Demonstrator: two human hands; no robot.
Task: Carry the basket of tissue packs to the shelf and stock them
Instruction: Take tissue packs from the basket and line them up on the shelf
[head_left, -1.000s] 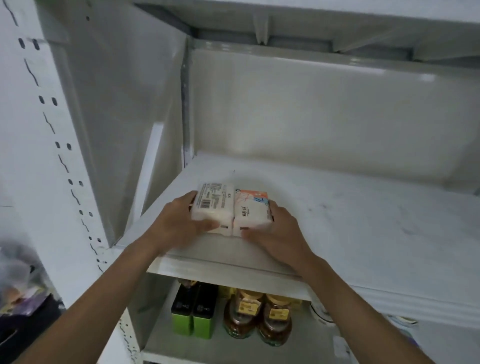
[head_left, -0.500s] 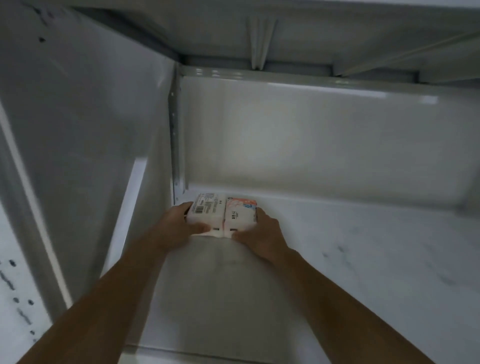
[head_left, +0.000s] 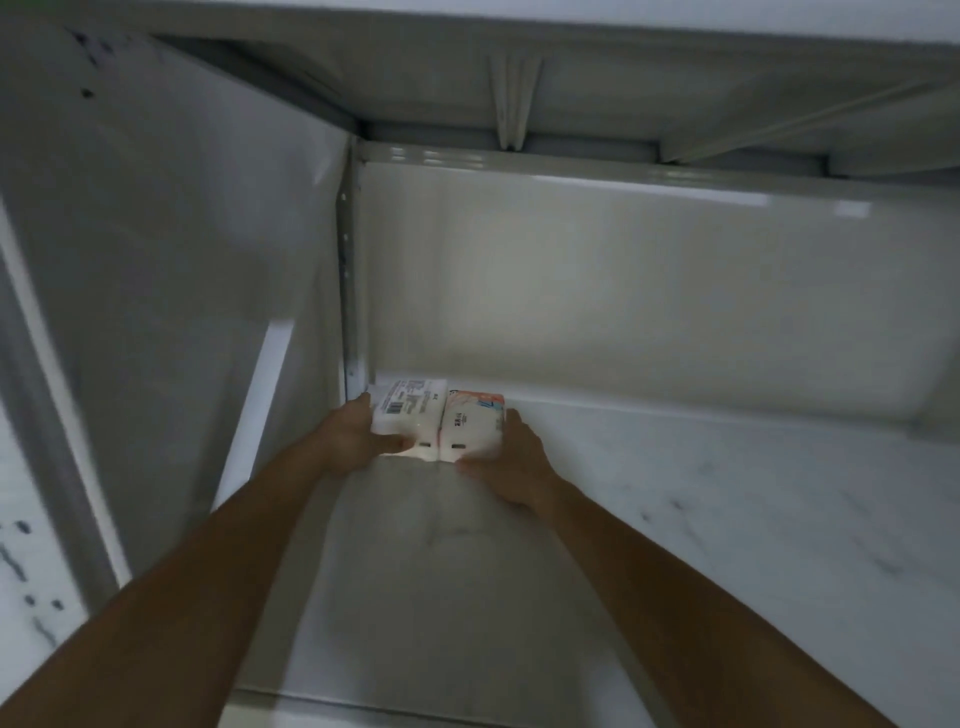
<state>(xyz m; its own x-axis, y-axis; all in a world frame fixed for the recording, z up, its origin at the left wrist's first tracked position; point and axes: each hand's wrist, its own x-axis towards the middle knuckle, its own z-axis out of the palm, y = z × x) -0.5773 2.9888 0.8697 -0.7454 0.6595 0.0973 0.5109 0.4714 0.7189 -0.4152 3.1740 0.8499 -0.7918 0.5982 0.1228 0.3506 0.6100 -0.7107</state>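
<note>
Hands (head_left: 358, 441) pushed 2 tissue packs (head_left: 439, 423) into back corner.

A white, faintly marbled shelf board (head_left: 727, 519) inside a pale metal unit. Two tissue packs (head_left: 439, 423) sit on it side by side, touching, pushed into the back left corner.

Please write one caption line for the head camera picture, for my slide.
Both hands, left and right, press two tissue packs into the back-left corner of a white shelf.

Bare shelf (head_left: 727, 519) rightward; side wall (head_left: 208, 260) leftward.
</note>
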